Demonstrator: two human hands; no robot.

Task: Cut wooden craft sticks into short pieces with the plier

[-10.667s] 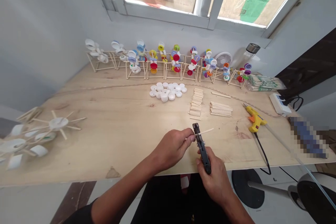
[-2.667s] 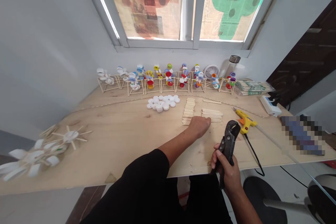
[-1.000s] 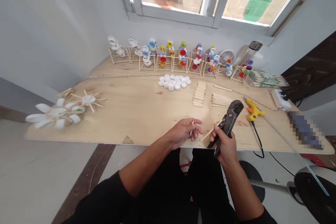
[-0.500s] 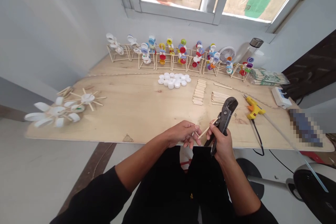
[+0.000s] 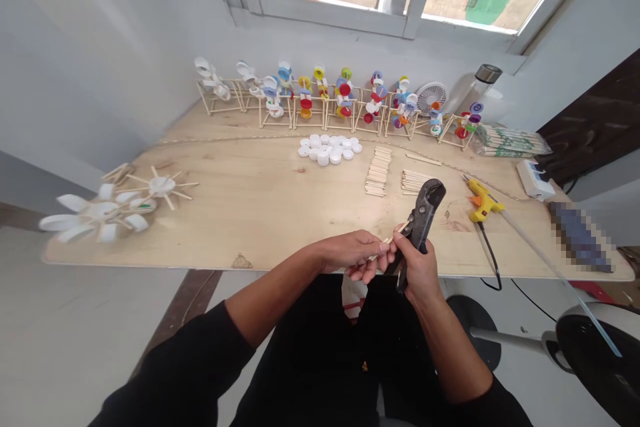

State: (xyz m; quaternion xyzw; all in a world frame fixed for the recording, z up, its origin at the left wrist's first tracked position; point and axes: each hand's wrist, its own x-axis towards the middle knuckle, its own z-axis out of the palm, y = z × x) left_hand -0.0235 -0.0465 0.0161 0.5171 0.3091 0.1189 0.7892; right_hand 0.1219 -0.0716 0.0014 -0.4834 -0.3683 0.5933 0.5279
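My right hand (image 5: pixel 417 267) grips the handles of black cutting pliers (image 5: pixel 424 210), whose jaws point up and away over the table's front edge. My left hand (image 5: pixel 355 255) pinches one end of a thin wooden stick (image 5: pixel 395 235) just left of the pliers; the stick's other end touches my right fingers. Both hands meet at the near edge of the plywood tabletop (image 5: pixel 250 200). Two piles of cut wooden sticks (image 5: pixel 400 177) lie just beyond the pliers.
White bottle caps (image 5: pixel 329 147) sit mid-table. A row of stick-and-cap models (image 5: pixel 330 100) lines the back wall. A yellow glue gun (image 5: pixel 481 200) with cord lies right. White cap wheels (image 5: pixel 105 207) rest at the left edge. A power strip (image 5: pixel 533 180) and packaged sticks (image 5: pixel 507 141) sit far right.
My left hand fetched a stick from the piles and drew back to the table's front edge. Both hands have come together, with the stick now between them beside the pliers.
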